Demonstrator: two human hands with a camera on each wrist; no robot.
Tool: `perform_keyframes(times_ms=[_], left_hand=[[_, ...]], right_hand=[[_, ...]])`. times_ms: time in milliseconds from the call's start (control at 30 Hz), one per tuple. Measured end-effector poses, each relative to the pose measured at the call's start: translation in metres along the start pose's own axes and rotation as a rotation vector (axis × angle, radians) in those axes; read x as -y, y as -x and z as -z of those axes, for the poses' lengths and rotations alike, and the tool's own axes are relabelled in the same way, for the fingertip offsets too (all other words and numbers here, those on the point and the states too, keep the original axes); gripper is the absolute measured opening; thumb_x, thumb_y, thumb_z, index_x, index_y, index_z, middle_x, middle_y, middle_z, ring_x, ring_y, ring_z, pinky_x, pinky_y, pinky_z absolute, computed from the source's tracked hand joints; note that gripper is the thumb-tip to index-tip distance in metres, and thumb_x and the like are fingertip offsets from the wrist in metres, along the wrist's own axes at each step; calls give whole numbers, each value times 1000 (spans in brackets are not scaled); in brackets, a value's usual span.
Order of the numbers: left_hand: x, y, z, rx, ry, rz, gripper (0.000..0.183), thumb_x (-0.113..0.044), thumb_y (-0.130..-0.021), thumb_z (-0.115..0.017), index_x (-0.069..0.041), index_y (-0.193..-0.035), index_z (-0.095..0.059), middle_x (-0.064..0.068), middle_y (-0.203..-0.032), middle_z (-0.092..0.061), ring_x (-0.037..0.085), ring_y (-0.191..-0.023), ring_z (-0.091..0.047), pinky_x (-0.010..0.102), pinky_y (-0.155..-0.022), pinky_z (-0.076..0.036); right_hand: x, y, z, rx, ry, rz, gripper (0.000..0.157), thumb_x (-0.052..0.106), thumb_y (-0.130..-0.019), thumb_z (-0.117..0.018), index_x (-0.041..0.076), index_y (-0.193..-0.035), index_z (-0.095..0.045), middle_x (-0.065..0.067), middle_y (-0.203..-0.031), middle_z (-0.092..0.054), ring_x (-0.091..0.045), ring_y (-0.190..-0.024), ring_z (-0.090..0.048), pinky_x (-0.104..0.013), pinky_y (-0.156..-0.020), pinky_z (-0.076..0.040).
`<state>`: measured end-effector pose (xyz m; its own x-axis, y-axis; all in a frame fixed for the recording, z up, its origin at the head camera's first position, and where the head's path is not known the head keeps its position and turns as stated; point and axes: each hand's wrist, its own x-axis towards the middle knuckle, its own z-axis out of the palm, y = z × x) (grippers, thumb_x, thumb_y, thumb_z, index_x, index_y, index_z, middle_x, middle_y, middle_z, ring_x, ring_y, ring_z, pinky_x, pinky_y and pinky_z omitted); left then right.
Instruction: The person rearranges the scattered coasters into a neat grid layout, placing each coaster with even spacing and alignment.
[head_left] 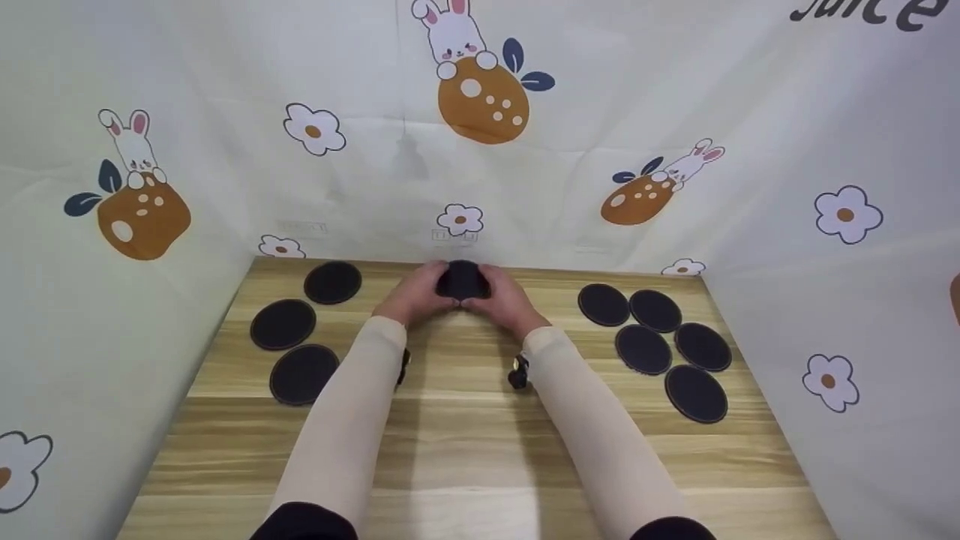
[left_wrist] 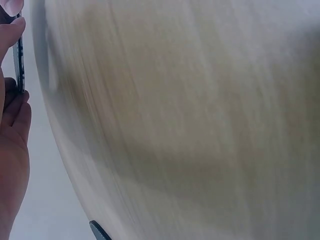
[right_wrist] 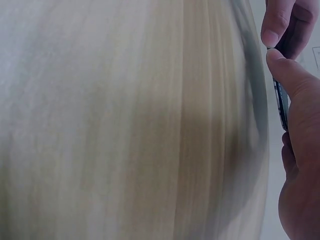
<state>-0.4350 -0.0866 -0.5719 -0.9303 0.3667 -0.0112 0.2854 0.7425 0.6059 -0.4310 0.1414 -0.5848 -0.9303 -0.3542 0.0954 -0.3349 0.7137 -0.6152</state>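
Note:
Between both hands, at the back of the table, is a round black coaster [head_left: 463, 280]. My left hand [head_left: 420, 295] grips its left side, fingers toward the far edge and thumb at the near edge. On the opposite side my right hand [head_left: 508, 300] holds it the same way, the two thumb tips close together. Both wrist views show the coaster edge-on, as a thin dark strip [left_wrist: 19, 62] and a dark edge [right_wrist: 281, 105], raised off the wood. The fingers cover parts of its rim.
Several black coasters [head_left: 643, 349] lie flat at the right of the wooden table [head_left: 465, 450]. Three more lie at the left, the nearest coaster [head_left: 300, 375] partly behind the left sleeve. A printed cloth [head_left: 360, 187] hangs around the back and sides.

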Motion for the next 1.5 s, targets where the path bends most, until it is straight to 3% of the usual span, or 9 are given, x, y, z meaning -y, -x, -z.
perform_keyframes(times_ms=[267, 600, 800, 1133, 1300, 1500], left_hand=[[4, -1, -2, 23, -5, 15, 80, -30, -97, -86, -5, -163, -50, 17, -165, -52, 35, -154, -48, 49, -131, -34], [5, 0, -6, 42, -29, -17, 74, -27, -96, -84, -7, -161, -55, 14, -164, -55, 34, -154, -48, 48, -131, -33], [-2, 4, -5, 19, -37, -21, 70, -28, -94, -83, -6, -157, -60, 16, -156, -63, 37, -147, -56, 51, -127, -40], [-2, 3, -6, 4, -30, -37, 79, -38, -95, -85, -4, -161, -55, 17, -162, -57, 37, -151, -51, 49, -129, -37], [-1, 5, -4, -7, -62, -40, 84, -39, -96, -85, -2, -163, -49, 19, -166, -50, 37, -155, -45, 49, -131, -34], [-14, 18, 2, -29, -47, -74, 72, -34, -100, -82, -1, -158, -55, 20, -161, -53, 36, -151, -48, 53, -129, -37]], right_hand=[[0, -4, -7, 7, 24, 17, 82, 34, -97, -88, -1, -162, -51, -20, -162, -56, -34, -153, -49, -44, -130, -35], [2, -3, -12, 36, 35, 12, 78, 32, -98, -88, 0, -160, -53, -19, -160, -58, -33, -151, -52, -43, -128, -38], [7, -3, -9, 68, 63, -16, 79, 32, -100, -84, -4, -162, -50, -22, -161, -56, -36, -151, -52, -44, -129, -38], [6, -1, -10, 46, 63, -4, 82, 38, -97, -86, -3, -160, -52, -22, -156, -61, -36, -148, -55, -44, -127, -40], [4, 3, -3, -2, 23, 57, 81, 37, -93, -91, -1, -156, -57, -19, -152, -64, -35, -144, -57, -45, -125, -42], [1, 24, 18, 14, 61, 7, 87, 42, -98, -85, -1, -164, -47, -20, -168, -47, -36, -158, -42, -47, -131, -33]])
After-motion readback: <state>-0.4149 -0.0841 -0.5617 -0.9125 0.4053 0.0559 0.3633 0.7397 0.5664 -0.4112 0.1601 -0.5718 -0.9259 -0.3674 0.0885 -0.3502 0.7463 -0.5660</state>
